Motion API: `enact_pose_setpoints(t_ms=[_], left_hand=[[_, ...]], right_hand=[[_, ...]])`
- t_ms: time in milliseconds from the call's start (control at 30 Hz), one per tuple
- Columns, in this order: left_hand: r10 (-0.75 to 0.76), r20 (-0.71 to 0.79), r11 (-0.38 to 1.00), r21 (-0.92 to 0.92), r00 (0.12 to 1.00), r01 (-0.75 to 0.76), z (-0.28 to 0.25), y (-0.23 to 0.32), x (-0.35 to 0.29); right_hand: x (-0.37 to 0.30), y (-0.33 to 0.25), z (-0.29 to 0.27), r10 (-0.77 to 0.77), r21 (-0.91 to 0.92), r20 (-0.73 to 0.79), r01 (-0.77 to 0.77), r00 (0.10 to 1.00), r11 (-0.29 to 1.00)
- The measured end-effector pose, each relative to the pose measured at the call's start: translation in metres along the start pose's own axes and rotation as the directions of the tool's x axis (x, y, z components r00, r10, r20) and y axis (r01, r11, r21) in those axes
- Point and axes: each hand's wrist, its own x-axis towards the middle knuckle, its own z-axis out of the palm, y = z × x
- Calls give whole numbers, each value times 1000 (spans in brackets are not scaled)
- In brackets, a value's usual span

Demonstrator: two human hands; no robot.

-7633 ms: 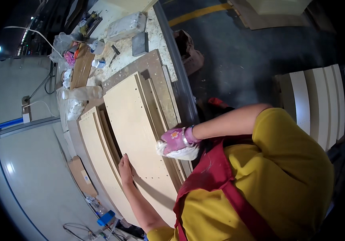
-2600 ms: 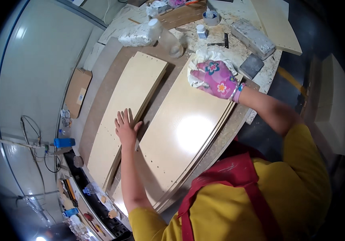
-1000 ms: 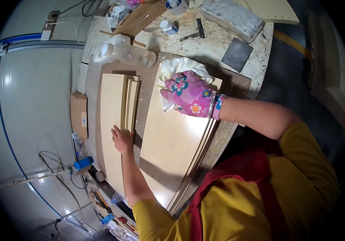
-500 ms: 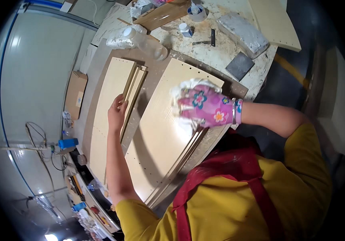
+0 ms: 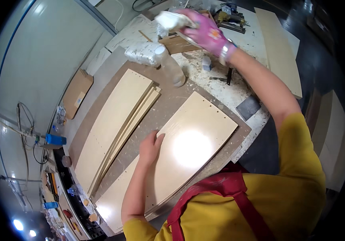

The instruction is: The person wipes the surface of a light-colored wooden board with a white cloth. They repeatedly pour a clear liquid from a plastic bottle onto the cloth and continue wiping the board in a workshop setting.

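Since half a second ago the gloved right hand (image 5: 204, 28) has lifted off the near pale panel (image 5: 180, 154) and swung up to the far end of the surface (image 5: 244, 90), fingers closed around a white crumpled cloth (image 5: 170, 19). In the head view the bare left hand (image 5: 150, 146) lies flat, fingers together and pressed on that panel's left edge, seemingly pinning it. A second stack of panels (image 5: 114, 126) lies just beside, with a clear plastic bottle (image 5: 171, 70) beyond
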Motion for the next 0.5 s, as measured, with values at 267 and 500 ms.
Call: enact_pose_setpoints(t_ms=[267, 500], left_hand=[[54, -138, 994, 106, 989, -39, 23, -9, 6], [-20, -113, 879, -476, 993, -37, 12, -3, 22]], right_hand=[[11, 44, 149, 66, -161, 543, 26, 837, 987], [-21, -14, 123, -112, -239, 517, 269, 849, 933]])
